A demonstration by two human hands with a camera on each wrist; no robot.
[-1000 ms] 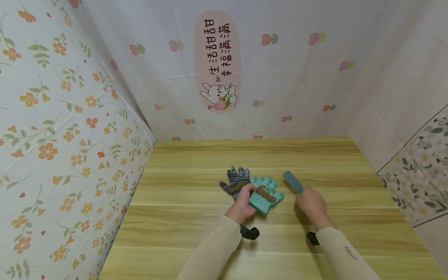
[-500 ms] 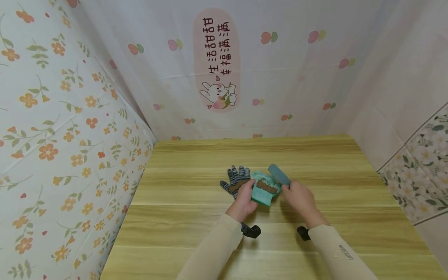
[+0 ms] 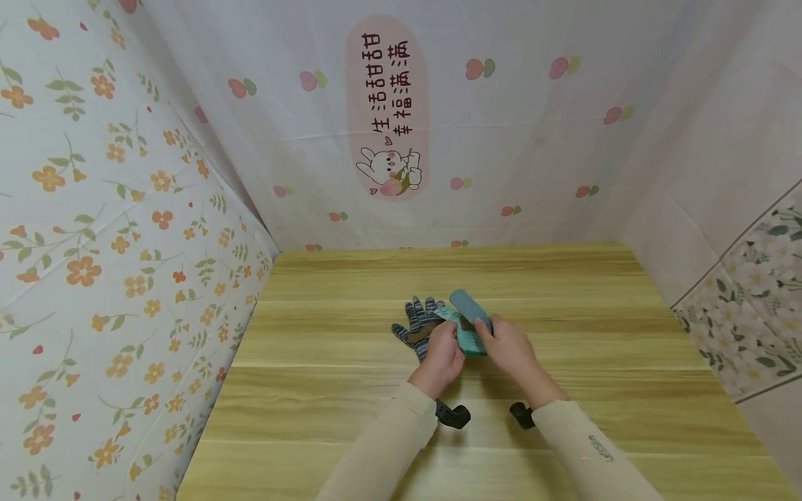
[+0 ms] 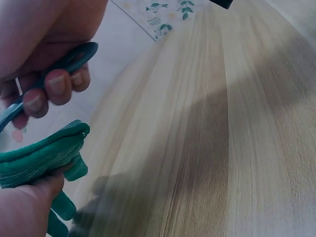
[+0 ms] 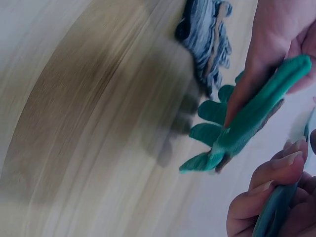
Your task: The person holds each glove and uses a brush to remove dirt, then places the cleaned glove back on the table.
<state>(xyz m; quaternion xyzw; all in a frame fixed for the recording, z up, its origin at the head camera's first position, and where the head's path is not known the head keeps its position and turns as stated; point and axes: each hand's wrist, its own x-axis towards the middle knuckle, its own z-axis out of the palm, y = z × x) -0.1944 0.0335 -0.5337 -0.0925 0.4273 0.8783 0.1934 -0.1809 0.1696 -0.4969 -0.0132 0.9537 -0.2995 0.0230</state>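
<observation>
L hand (image 3: 443, 351) is curled into a grip on the green knit glove (image 3: 471, 342), nr the cuff; it's held up off the desk (image 3: 326, 390), glove fingers sticking out past the hand in the R wrist view. R hand (image 3: 510, 344) has its fingers wrapped round the handle of a blue-grey paddle-shaped tool (image 3: 465, 305), wide end poking out beyond the grip & over the glove in the head view. Can't tell if that end touches the glove's brown patch (image 3: 466, 325); wrist cams don't show it.

Dark striped knit glove (image 3: 418, 325) lies on the desk just beside L hand, fingers spread, w/ a brown patch too.

Handling: green one should be v. light, soft & floppy, prob. stretchy, not fragile, knit unlikely to slip. Best held by the cuff edge w/ fingers behind for backing, as it'd fold under pressure. Tool looks light & fairly stiff, maybe a bit slick; handle's the obvious place to hold.
</observation>
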